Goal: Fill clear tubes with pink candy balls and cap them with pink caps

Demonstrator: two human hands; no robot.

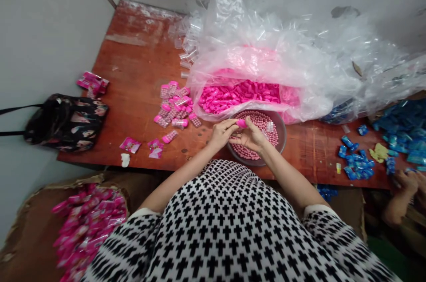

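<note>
Over a round bowl (282,133) of small pink beads (258,118), my two hands meet around a bright pink cap (242,123). My left hand (222,134) pinches it from the left with closed fingers. From the other side, the thumb and fingers of my right hand (252,138) press on it. Whether a clear tube sits under the cap is hidden by my fingers. A small clear tube (270,126) lies on the beads. Behind the bowl, an opened plastic bag (213,115) holds many loose pink caps (246,94). Left of it is a pile of bead-filled, pink-capped tubes (173,106).
Clear tubes (189,42) and big plastic bags (316,55) line the wall. Pink packets (130,144) and a patterned bag (71,122) are at left, above a carton of pink packets (93,220). Blue items (359,164) lie at right, near another person's hands (408,184).
</note>
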